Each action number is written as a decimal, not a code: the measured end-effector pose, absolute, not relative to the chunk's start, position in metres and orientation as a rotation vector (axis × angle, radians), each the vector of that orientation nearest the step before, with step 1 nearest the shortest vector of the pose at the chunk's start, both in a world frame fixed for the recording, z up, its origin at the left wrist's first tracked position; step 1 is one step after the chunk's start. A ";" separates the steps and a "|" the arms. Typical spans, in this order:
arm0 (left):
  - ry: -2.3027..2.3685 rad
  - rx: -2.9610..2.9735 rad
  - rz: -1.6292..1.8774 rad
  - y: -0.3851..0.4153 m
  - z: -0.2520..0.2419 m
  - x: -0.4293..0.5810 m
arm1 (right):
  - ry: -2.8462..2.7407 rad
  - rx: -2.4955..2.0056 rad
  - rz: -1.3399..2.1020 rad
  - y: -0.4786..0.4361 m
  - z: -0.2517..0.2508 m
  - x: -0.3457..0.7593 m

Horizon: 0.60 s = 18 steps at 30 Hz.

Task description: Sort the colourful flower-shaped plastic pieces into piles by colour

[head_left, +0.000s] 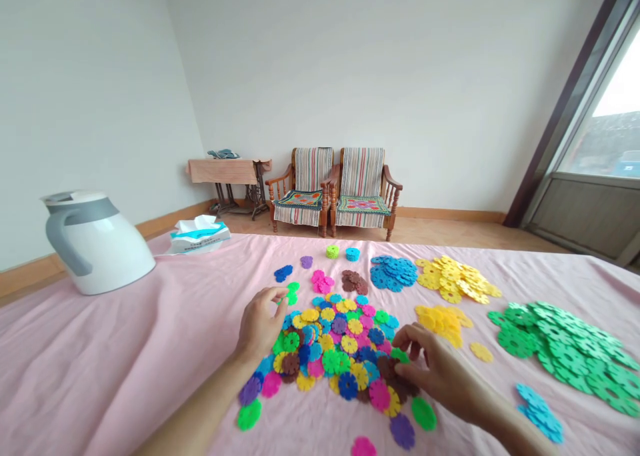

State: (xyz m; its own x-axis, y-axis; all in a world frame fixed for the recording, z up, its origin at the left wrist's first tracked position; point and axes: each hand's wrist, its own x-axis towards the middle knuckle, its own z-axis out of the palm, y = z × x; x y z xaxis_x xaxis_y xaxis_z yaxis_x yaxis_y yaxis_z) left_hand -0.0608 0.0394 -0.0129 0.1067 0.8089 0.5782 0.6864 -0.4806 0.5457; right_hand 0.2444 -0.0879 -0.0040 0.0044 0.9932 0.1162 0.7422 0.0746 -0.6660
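Observation:
A mixed pile of small notched plastic discs (349,344) lies on the pink tablecloth (190,323). At the pile's upper left, my left hand (263,319) is beside a few bright green discs (293,287); thumb and index finger curve towards each other, and whether a disc is between them cannot be made out. My right hand (430,363) is over the pile's right edge, fingers curled and apart around a green disc (399,355) and brown discs (387,367). Behind the pile are small groups of pink discs (323,282), brown discs (355,282) and dark blue discs (283,273).
Larger heaps of blue discs (393,273), yellow discs (453,279) and green discs (575,349) spread to the right. A white jug (107,243) and a tissue box (200,235) stand at the left. Two wooden chairs (363,183) are beyond the table.

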 end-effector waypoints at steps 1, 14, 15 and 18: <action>1.487 2.250 1.309 0.034 -0.013 -0.058 | -1.822 -1.715 0.583 -0.091 -0.001 0.243; 1.440 2.231 1.278 0.037 -0.017 -0.057 | -1.881 -1.754 0.646 -0.094 0.005 0.252; 1.441 2.231 1.277 0.038 -0.017 -0.057 | -1.894 -1.738 0.638 -0.094 0.003 0.254; 1.438 2.229 1.269 0.037 -0.018 -0.056 | -1.922 -1.709 0.575 -0.093 -0.003 0.259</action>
State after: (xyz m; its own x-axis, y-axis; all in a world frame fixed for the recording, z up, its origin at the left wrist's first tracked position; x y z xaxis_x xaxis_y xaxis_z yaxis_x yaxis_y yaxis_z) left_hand -0.0556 0.0370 -0.0176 0.1577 0.8200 0.5502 0.6477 -0.5065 0.5692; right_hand 0.2592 -0.0932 -0.0031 -0.0861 0.9924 0.0883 0.7810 0.1223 -0.6124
